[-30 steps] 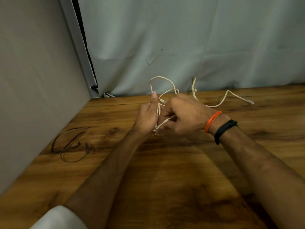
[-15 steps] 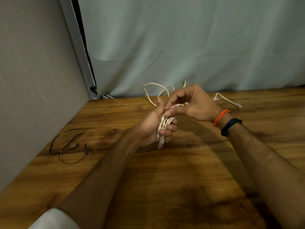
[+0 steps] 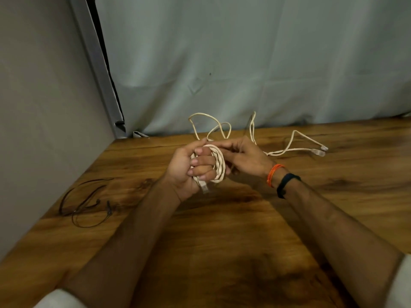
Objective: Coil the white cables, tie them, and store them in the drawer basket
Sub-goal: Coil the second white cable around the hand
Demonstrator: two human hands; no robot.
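- Head view: left hand (image 3: 189, 167) grips the coiled white cable (image 3: 219, 165) above the table (image 3: 222, 241).
- Right hand (image 3: 243, 157) pinches the strand beside the coil.
- Loose tail (image 3: 295, 141) trails far right, nearer the right hand.

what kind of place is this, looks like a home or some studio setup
Probably a staged recording corner rather than a lived-in room: a bare wooden table sits against a pale hanging cloth backdrop and a plain grey panel, with only a white cable and thin black cable on hand.
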